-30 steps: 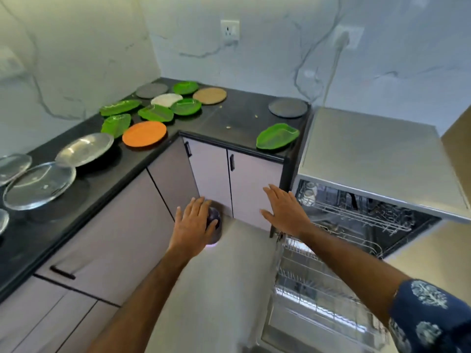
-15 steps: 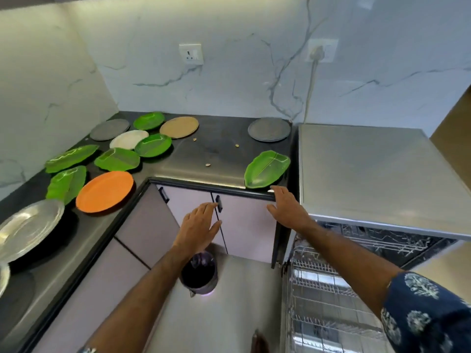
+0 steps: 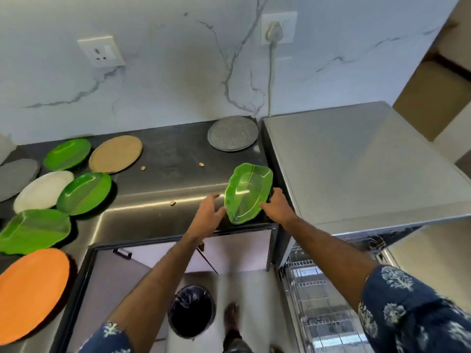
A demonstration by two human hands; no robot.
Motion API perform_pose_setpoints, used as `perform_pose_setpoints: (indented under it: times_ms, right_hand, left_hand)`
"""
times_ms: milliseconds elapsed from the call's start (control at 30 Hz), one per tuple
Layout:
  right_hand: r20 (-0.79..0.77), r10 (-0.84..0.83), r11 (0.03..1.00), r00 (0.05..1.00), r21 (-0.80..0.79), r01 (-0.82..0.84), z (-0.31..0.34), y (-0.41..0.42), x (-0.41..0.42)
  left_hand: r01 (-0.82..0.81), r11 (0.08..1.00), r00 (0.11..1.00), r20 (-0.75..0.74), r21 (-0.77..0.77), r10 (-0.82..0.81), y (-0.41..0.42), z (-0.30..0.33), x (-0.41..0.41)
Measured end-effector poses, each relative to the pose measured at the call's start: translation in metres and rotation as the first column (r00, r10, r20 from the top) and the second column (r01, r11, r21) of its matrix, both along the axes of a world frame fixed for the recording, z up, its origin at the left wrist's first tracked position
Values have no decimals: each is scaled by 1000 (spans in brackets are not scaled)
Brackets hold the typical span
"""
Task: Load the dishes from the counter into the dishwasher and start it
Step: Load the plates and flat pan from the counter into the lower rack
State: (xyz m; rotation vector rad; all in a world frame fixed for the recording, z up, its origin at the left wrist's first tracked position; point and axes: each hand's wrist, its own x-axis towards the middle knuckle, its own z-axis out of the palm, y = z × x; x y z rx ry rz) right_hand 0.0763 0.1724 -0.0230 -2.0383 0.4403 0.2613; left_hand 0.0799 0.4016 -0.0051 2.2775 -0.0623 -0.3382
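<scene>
Head view carries no readable brand or writing. Near frame centre, the green leaf-shaped plate (image 3: 247,192) sits tilted at the front edge of the dark counter (image 3: 175,154), just beside the steel dishwasher (image 3: 356,161). Both forearms reach forward from the bottom. The right hand (image 3: 277,206) grips the plate's right rim with curled fingers. The left hand (image 3: 207,215) touches its left edge, fingers loosely extended.

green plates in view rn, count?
4. One at the counter's front right edge, between both hands; one at back left; one beside the white plate; one above the orange plate. More may lie out of frame left.
</scene>
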Motion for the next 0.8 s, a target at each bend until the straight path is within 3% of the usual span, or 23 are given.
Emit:
perform_pose_setpoints:
  times_ms: [200,333,467,667,800]
  right_hand:
    - [-71,-211,969,975,114,218,-3,18,20]
    - [-109,-412,807,905,417,418,1,9,13]
    - [-44,-497,701,867,569,431,16,-25,-27]
    - [-51,-692,495,720,693,524,22,-89,-127]
    - [-139,-813,285,566,752,594,8,-119,-220]
  left_hand:
    - [-31,959,953,-298,-282,-57,-6,-21,61]
    - [-18,907,931,-337,-421,-138,-21,-27,75]
    - [130,790,892,-276,-599,-357,-62,-22,65]
    - [411,658,713,-228,-631,-663,-150,-14,8]
    - [619,521,478,-244,-588,-844,-188,-28,-50]
